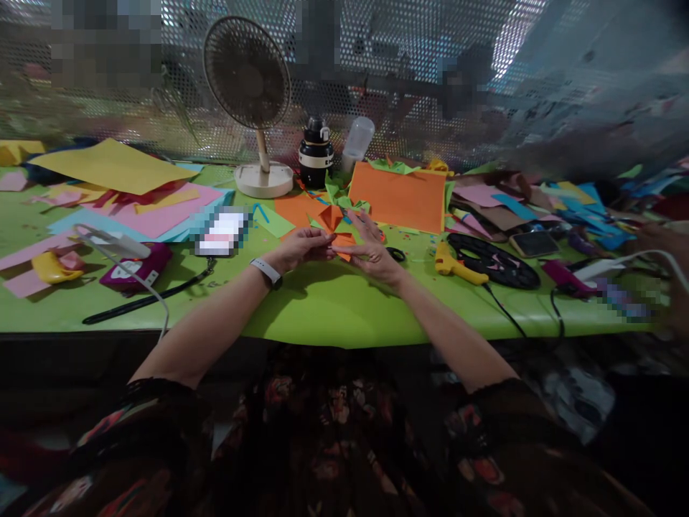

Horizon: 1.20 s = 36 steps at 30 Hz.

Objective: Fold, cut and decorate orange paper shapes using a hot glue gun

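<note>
Over the middle of the green table, a piece of folded orange paper [344, 244] with pointed flaps is between my two hands. My left hand [304, 248], with a pale band on its wrist, pinches the paper's left side between thumb and fingertips. From the right, my right hand [377, 253] has its thumb against the paper, while its other fingers reach out behind it. The fingers partly hide the folds. Just beyond lie crumpled green paper pieces [338, 192] and a flat orange sheet [401, 197].
A fan [263, 179], a black bottle [316, 158] and a clear bottle [359, 138] stand at the back. Left are coloured sheets [113, 166], a phone [219, 233] and a yellow tape dispenser [57, 267]. Right are a yellow glue gun [457, 266], a black tray [509, 269] and cables.
</note>
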Motion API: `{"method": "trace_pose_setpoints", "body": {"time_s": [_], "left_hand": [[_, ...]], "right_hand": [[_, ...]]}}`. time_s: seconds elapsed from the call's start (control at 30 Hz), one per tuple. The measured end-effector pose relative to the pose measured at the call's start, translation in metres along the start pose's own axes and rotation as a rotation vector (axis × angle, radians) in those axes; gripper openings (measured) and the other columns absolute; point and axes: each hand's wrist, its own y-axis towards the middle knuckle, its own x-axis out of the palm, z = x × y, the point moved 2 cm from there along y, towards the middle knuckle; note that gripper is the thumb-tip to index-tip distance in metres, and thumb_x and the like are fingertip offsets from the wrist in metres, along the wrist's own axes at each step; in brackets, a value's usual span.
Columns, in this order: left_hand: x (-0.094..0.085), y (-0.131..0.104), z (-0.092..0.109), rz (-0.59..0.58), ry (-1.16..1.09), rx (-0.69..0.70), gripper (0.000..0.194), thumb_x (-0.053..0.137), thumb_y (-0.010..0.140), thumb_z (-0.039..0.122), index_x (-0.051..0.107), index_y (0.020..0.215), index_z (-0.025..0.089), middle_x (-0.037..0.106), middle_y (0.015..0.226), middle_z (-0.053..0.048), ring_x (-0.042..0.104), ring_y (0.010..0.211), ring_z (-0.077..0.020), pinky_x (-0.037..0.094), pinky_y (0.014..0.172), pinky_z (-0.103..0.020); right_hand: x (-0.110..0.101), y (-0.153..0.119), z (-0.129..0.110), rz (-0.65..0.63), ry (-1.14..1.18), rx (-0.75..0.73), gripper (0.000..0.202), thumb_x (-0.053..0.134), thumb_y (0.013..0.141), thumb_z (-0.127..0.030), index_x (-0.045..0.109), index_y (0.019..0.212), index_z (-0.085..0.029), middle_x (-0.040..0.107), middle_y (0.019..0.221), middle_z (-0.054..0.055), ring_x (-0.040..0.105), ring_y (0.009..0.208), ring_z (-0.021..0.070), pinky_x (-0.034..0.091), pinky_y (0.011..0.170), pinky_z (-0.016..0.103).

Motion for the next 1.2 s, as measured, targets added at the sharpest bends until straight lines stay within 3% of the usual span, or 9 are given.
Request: {"method": "trace_pose_setpoints", "body": {"time_s": [0.23, 0.4, 0.53, 0.77, 0.97, 1.2], "left_hand": [[0.004, 0.001, -0.004, -0.019, -0.022, 0.021, 0.014, 0.074, 0.084, 0.021, 0.065, 0.076, 0.012, 0.074, 0.071, -0.005, 0.071, 0.066, -0.0127, 0.059, 0.076, -0.028], [0.010, 0.001, -0.008, -0.026, -0.065, 0.056, 0.013, 0.074, 0.084, 0.019, 0.066, 0.077, 0.012, 0.075, 0.076, -0.006, 0.072, 0.069, -0.0138, 0.058, 0.086, -0.036], [0.014, 0.000, -0.008, -0.001, -0.111, 0.070, 0.010, 0.073, 0.083, 0.017, 0.066, 0.078, 0.012, 0.074, 0.076, -0.005, 0.072, 0.068, -0.0144, 0.057, 0.087, -0.038], [0.016, 0.002, -0.011, 0.092, -0.113, 0.069, 0.011, 0.071, 0.084, 0.014, 0.065, 0.075, 0.012, 0.073, 0.074, -0.005, 0.071, 0.065, -0.0140, 0.057, 0.088, -0.038], [0.020, 0.002, -0.013, 0.078, -0.158, 0.082, 0.016, 0.058, 0.092, 0.011, 0.066, 0.078, 0.012, 0.074, 0.074, -0.005, 0.071, 0.068, -0.0138, 0.057, 0.089, -0.038], [0.023, 0.000, -0.013, 0.073, -0.197, 0.091, 0.013, 0.060, 0.091, 0.015, 0.067, 0.081, 0.013, 0.074, 0.074, -0.006, 0.072, 0.071, -0.0150, 0.057, 0.090, -0.039]], "right_hand": [[0.002, 0.001, -0.002, 0.020, 0.048, 0.091, 0.014, 0.065, 0.091, -0.039, 0.078, 0.094, -0.036, 0.051, 0.146, -0.004, 0.019, 0.152, 0.0244, 0.014, 0.123, 0.061], [0.003, 0.002, 0.005, 0.098, 0.021, 0.141, 0.020, 0.067, 0.088, -0.044, 0.076, 0.081, -0.028, 0.045, 0.151, -0.003, 0.015, 0.152, 0.0290, 0.015, 0.122, 0.062], [0.005, 0.002, 0.011, 0.173, 0.036, 0.200, 0.025, 0.067, 0.087, -0.049, 0.074, 0.080, -0.027, 0.045, 0.152, -0.002, 0.021, 0.150, 0.0308, 0.015, 0.120, 0.063], [0.004, 0.001, 0.006, 0.122, 0.057, 0.252, 0.026, 0.060, 0.092, -0.046, 0.071, 0.078, -0.027, 0.047, 0.151, -0.002, 0.019, 0.151, 0.0260, 0.014, 0.122, 0.056], [0.006, 0.001, 0.008, 0.243, -0.003, 0.295, 0.024, 0.065, 0.087, -0.045, 0.069, 0.075, -0.025, 0.050, 0.148, 0.001, 0.029, 0.147, 0.0291, 0.019, 0.120, 0.058], [0.006, 0.004, -0.003, 0.322, -0.048, 0.161, 0.021, 0.063, 0.087, -0.038, 0.062, 0.072, -0.024, 0.061, 0.134, 0.009, 0.052, 0.130, 0.0282, 0.037, 0.112, 0.054]]}}
